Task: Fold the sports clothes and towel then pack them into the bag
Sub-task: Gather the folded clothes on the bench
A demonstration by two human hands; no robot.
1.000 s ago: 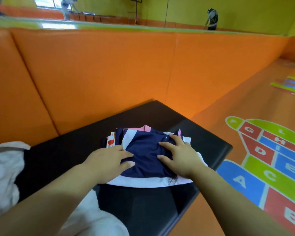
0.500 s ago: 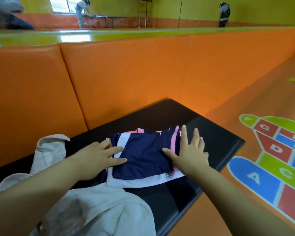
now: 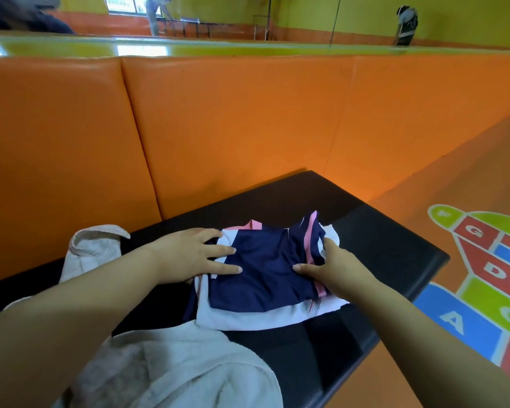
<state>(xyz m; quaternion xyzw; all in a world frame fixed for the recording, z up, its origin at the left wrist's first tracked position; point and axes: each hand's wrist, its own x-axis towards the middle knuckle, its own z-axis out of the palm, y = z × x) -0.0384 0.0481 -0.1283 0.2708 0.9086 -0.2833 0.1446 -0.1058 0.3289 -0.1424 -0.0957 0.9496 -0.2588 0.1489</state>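
Note:
A folded stack of sports clothes (image 3: pixel 265 275), navy with white and pink trim, lies on the black bench (image 3: pixel 380 248). My left hand (image 3: pixel 195 254) rests flat on the stack's left side with straight fingers. My right hand (image 3: pixel 333 269) is at the stack's right edge, fingers tucked under the pink-striped fold and thumb on top, gripping it. A crumpled white towel (image 3: pixel 171 366) lies on the bench at the near left, partly under my left arm. No bag is in view.
Orange padded wall panels (image 3: pixel 233 128) back the bench. To the right, the orange floor carries a coloured hopscotch mat with letters (image 3: pixel 489 269). Beyond the wall, people stand in a yellow-walled hall far behind.
My right hand went from lying flat on the stack to the right edge, where its fingers now curl under the pink-striped fold. The view has swung left, showing more of the towel.

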